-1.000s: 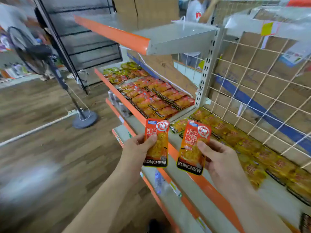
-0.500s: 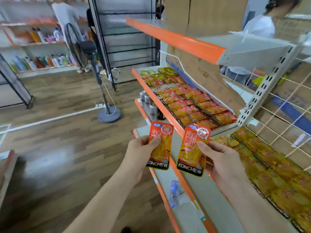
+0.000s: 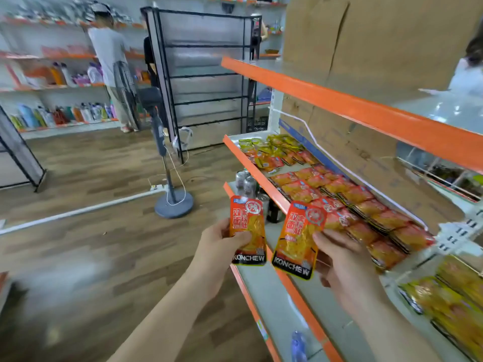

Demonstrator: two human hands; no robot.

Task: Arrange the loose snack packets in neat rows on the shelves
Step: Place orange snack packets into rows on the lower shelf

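Over the last second the view has swung left along the aisle, while the grips have not changed. The left hand (image 3: 218, 248) still pinches the left packet (image 3: 247, 231) with its thumb across the front. The right hand (image 3: 349, 263) still holds the right packet (image 3: 298, 240) the same way. Both packets stand upright, side by side but apart, in front of the orange edge of the shelf (image 3: 254, 169). What has changed is what lies behind them. The orange rows (image 3: 352, 202) on that shelf are now close to the right hand, and the right packet's top overlaps the nearest of them in the view. The yellow packets (image 3: 264, 150) lie at the far end of the shelf, the cans (image 3: 245, 180) sit on the level below, and the fan (image 3: 172, 202) stands further off on the floor. Neither packet is placed yet. The person seems to have turned toward the matching orange stock, so these two probably belong in those rows.
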